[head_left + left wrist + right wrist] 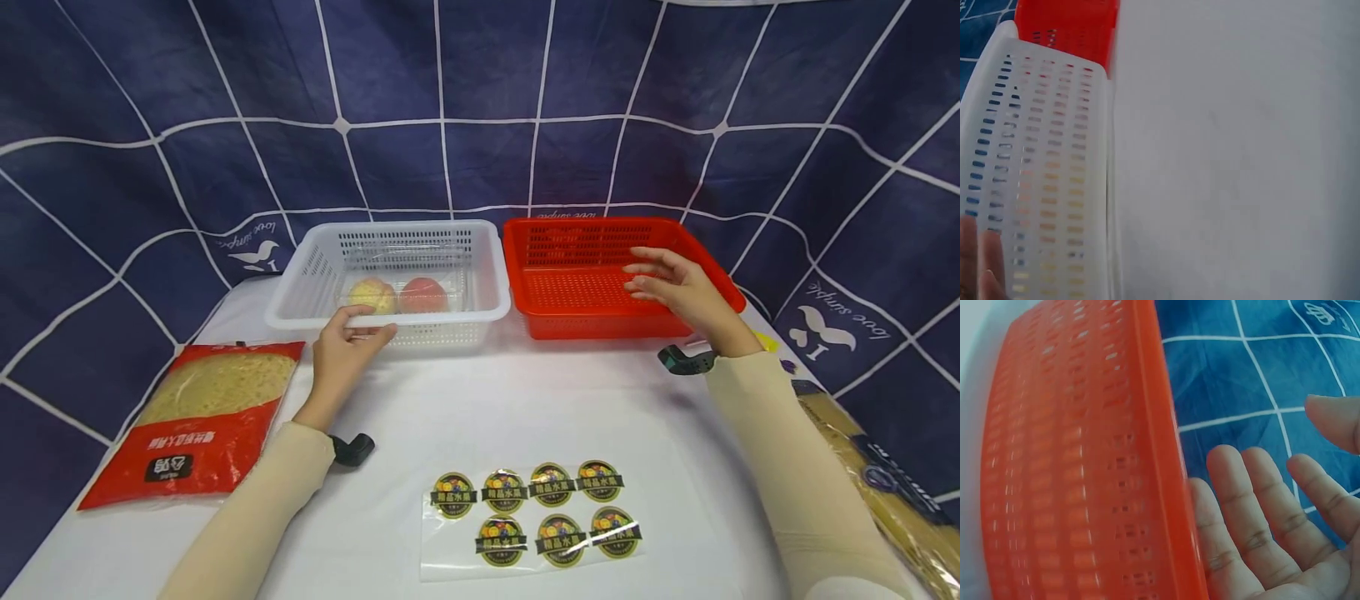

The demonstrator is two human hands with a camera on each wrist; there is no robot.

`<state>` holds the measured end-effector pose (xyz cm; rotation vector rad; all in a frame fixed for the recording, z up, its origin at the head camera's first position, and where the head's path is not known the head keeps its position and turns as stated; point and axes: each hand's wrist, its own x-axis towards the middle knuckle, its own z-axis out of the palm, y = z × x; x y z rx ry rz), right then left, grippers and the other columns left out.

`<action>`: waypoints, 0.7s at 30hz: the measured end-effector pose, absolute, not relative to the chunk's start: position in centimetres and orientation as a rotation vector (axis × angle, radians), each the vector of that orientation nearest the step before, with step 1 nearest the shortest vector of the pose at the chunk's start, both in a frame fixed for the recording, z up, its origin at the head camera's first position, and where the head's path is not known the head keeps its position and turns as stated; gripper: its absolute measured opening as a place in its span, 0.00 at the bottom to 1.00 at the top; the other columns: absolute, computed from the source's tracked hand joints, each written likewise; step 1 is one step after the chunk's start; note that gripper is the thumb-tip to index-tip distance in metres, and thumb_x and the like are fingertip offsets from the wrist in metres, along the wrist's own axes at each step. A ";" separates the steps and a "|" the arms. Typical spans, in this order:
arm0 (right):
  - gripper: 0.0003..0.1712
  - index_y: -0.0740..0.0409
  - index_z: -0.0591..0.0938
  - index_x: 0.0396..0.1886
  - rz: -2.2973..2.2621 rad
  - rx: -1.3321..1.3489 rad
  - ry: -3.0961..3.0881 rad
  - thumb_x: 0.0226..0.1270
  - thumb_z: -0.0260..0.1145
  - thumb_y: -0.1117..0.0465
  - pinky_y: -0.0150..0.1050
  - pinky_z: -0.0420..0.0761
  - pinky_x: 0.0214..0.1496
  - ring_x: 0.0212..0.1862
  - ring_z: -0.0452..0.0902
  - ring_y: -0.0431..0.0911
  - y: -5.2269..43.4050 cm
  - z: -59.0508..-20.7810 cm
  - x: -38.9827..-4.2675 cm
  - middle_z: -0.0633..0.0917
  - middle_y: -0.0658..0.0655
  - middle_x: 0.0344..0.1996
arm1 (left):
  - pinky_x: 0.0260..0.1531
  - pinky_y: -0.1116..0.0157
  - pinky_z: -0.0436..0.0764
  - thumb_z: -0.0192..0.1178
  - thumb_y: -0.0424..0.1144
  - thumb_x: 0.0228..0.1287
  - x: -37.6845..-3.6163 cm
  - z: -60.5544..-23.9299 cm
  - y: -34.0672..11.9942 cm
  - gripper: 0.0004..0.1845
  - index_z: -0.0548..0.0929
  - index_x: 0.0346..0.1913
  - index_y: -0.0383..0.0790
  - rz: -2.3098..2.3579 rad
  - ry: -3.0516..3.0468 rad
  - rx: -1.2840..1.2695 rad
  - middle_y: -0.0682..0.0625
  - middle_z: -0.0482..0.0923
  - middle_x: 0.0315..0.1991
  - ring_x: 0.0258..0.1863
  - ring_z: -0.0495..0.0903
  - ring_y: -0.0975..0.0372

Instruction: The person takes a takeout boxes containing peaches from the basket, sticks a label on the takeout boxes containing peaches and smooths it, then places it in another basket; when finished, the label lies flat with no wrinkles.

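Observation:
A white basket [390,333] stands at the back left of the table. Inside it, in a clear plastic box [405,254], lie a yellow peach [372,294] and a red peach [423,296]. My left hand [347,350] is at the basket's near rim, fingers loosely bent and thumb apart; whether it touches the rim is unclear. In the left wrist view its fingers [991,253] show before the perforated wall. Over the right part of a red basket [600,325] hangs my right hand [678,292], its fingers [1232,481] relaxed and spread, holding nothing.
A transparent sheet of round fruit stickers [536,512] lies at the table's front middle. On the left is a red packet with a clear window [202,417]. Brown packaging [862,450] lines the right edge. Behind the baskets hangs a blue checked cloth [480,100].

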<state>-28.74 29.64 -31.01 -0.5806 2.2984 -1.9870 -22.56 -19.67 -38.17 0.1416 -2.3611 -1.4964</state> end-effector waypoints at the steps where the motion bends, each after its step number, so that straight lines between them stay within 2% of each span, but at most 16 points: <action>1: 0.23 0.50 0.79 0.71 -2.008 -0.563 2.254 0.82 0.64 0.68 0.33 0.87 0.56 0.51 0.89 0.42 29.3 -30.9 -28.9 0.88 0.47 0.54 | 0.30 0.73 0.80 0.78 0.47 0.66 -22.8 -38.3 -19.5 0.27 0.83 0.62 0.38 -1.514 -2.329 0.140 0.39 0.92 0.46 0.30 0.83 0.77; 4: 0.21 0.51 0.79 0.69 -2.054 -0.526 2.135 0.82 0.64 0.67 0.36 0.87 0.57 0.51 0.90 0.45 28.4 -30.7 -29.4 0.88 0.50 0.55 | 0.29 0.73 0.80 0.80 0.44 0.63 -23.3 -38.7 -19.1 0.26 0.84 0.58 0.35 -1.586 -2.225 0.119 0.45 0.92 0.38 0.29 0.84 0.75; 7: 0.20 0.52 0.79 0.70 -2.032 -0.505 2.089 0.83 0.63 0.65 0.37 0.87 0.58 0.52 0.89 0.46 27.6 -30.5 -30.1 0.88 0.51 0.57 | 0.30 0.74 0.81 0.81 0.39 0.62 -23.8 -39.1 -19.0 0.24 0.84 0.55 0.31 -1.664 -2.120 0.078 0.58 0.89 0.31 0.29 0.85 0.74; 10: 0.20 0.53 0.79 0.70 -1.974 -0.482 2.071 0.84 0.62 0.63 0.37 0.87 0.59 0.54 0.88 0.47 26.7 -30.3 -30.8 0.87 0.52 0.57 | 0.30 0.75 0.83 0.80 0.33 0.62 -24.0 -39.6 -19.1 0.23 0.83 0.55 0.27 -1.740 -2.032 0.031 0.66 0.86 0.27 0.28 0.86 0.73; 15: 0.21 0.56 0.77 0.73 -1.824 -0.475 2.079 0.85 0.60 0.62 0.37 0.87 0.60 0.55 0.88 0.48 25.3 -29.9 -31.9 0.87 0.53 0.57 | 0.30 0.73 0.86 0.78 0.27 0.62 -24.2 -40.2 -19.2 0.22 0.80 0.55 0.22 -1.822 -1.934 -0.055 0.68 0.87 0.27 0.25 0.86 0.72; 19: 0.24 0.60 0.74 0.76 -1.763 -0.492 2.057 0.86 0.59 0.62 0.39 0.87 0.60 0.56 0.87 0.47 23.9 -29.6 -32.8 0.87 0.52 0.57 | 0.29 0.73 0.86 0.77 0.25 0.62 -24.5 -40.6 -19.2 0.21 0.80 0.54 0.23 -1.824 -1.910 -0.091 0.68 0.87 0.27 0.24 0.86 0.71; 21: 0.25 0.61 0.74 0.76 -1.750 -0.492 2.059 0.85 0.59 0.63 0.40 0.87 0.60 0.57 0.87 0.50 23.0 -29.6 -33.2 0.87 0.53 0.58 | 0.28 0.73 0.85 0.77 0.24 0.62 -24.5 -40.7 -19.2 0.21 0.80 0.54 0.23 -1.823 -1.904 -0.097 0.68 0.87 0.27 0.23 0.85 0.71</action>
